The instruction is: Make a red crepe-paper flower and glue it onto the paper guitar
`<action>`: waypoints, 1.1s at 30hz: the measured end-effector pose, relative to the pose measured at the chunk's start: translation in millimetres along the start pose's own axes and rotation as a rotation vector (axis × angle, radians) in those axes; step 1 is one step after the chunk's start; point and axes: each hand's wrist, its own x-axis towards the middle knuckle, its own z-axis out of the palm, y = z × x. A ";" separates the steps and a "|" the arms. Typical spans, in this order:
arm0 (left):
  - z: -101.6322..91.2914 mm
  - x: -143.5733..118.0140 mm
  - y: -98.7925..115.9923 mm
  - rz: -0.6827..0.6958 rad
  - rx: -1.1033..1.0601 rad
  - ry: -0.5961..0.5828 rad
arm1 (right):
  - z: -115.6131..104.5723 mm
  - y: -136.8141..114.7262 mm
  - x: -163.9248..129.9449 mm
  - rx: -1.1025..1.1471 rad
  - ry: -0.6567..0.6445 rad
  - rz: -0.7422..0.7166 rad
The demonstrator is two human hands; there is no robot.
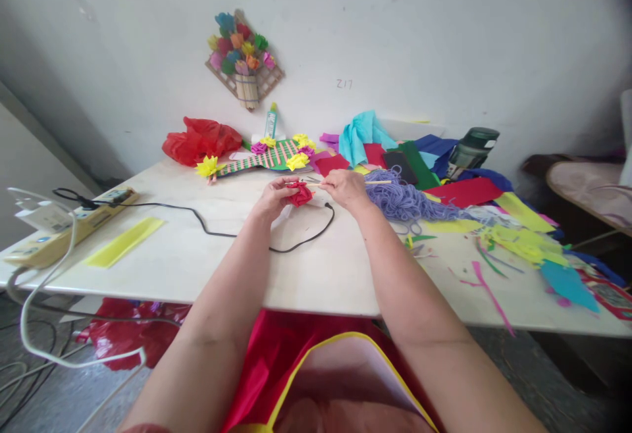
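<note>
We are fixing the red paper flower point(300, 193) onto the thin wooden stick point(378, 183) above the surface point(197, 255), left hand point(274, 197) pinching the flower, right hand point(345, 188) gripping the stick; next, probably, a tighter wrap.

White surface point(316, 268) set against a wall, carrying at left a power strip point(64, 229), a yellow paper strip point(123, 241) and a black cable point(222, 230) looping toward the centre. Along the back edge lie a red plastic bag point(200, 140), a striped paper craft with paper flowers point(264, 155) and a glue bottle point(271, 121). The right half holds purple yarn point(402, 201), a dark green bottle point(471, 149), and piled coloured paper sheets and scraps point(518, 235).
</note>
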 end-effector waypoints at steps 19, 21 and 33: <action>1.2 -0.2 0.5 -0.013 0.026 0.008 | 5.5 -0.8 1.6 -0.014 0.122 -0.109; 1.6 -0.5 0.6 -0.007 0.029 0.002 | 7.0 0.0 2.2 -0.008 0.132 -0.112; -2.0 4.1 -1.8 0.061 0.024 0.045 | 13.1 4.0 2.3 0.053 0.219 -0.099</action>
